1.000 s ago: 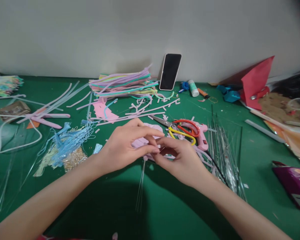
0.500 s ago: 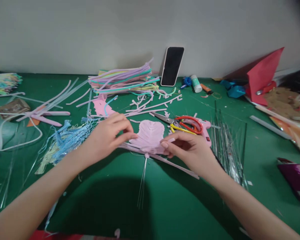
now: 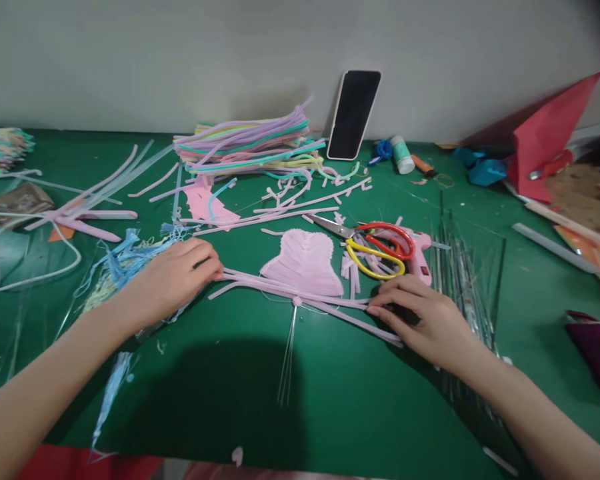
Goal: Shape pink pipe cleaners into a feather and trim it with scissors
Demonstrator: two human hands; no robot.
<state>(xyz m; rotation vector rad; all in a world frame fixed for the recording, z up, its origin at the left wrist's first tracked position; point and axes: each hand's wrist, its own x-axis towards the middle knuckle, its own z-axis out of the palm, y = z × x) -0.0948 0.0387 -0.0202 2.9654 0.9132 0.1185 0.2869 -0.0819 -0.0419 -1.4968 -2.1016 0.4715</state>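
A bundle of pale pink pipe cleaners point(image 3: 325, 301) lies across the middle of the table, joined at a small round knot point(image 3: 297, 301) with thin wires trailing toward me. My left hand point(image 3: 183, 270) pinches the left end of a pipe cleaner. At the other side, my right hand point(image 3: 420, 310) grips a right end between thumb and fingers. Just behind the bundle lies a flat pink piece point(image 3: 305, 260) made of rows of pipe cleaner, its lower edge touching the strands. Scissors point(image 3: 375, 250) with red and yellow handles rest behind my right hand, partly over a pink glue gun point(image 3: 420, 257).
A heap of coloured pipe cleaners point(image 3: 250, 147) lies at the back beside an upright phone point(image 3: 354, 115). Blue tassels point(image 3: 125, 260) sit by my left forearm, thin wires point(image 3: 467, 293) by my right. A red sheet point(image 3: 550, 137) stands at the far right.
My hands have moved apart, left hand to the left and right hand to the right and lower, onto the pipe cleaner ends. The flat pink piece is now uncovered. The view has shifted slightly.
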